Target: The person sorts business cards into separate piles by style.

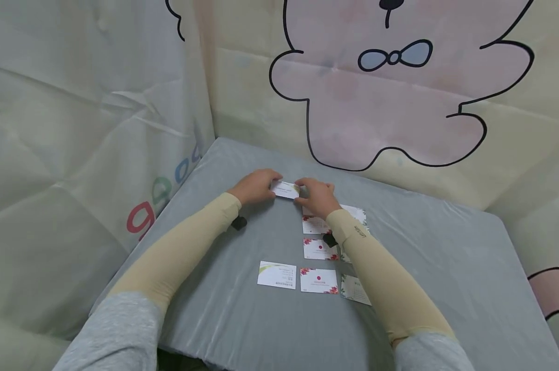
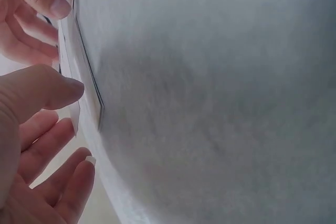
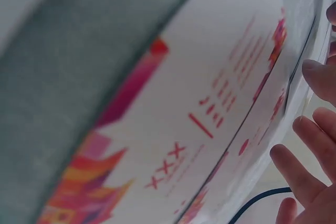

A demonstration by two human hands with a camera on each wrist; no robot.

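Observation:
Both hands hold a white business card (image 1: 285,189) with a yellow-green band, over the far part of the grey-covered table (image 1: 242,319). My left hand (image 1: 256,186) pinches its left end between thumb and fingers. The opposite end is between the thumb and fingers of my right hand (image 1: 319,198). In the left wrist view the card (image 2: 75,116) appears nearly edge-on, left thumb (image 2: 65,92) on one side and fingers on the other. Beneath the right forearm lie cards with red flower corners (image 1: 317,249), partly hidden by the arm.
Nearest me is a row: a white card with a yellow-green corner (image 1: 277,274), a red-flowered card (image 1: 318,281) and a green-leaf card (image 1: 354,289) partly under the right sleeve. Another leaf-cornered card (image 1: 357,213) lies beyond the right wrist. Printed cloth walls (image 1: 400,113) border the table.

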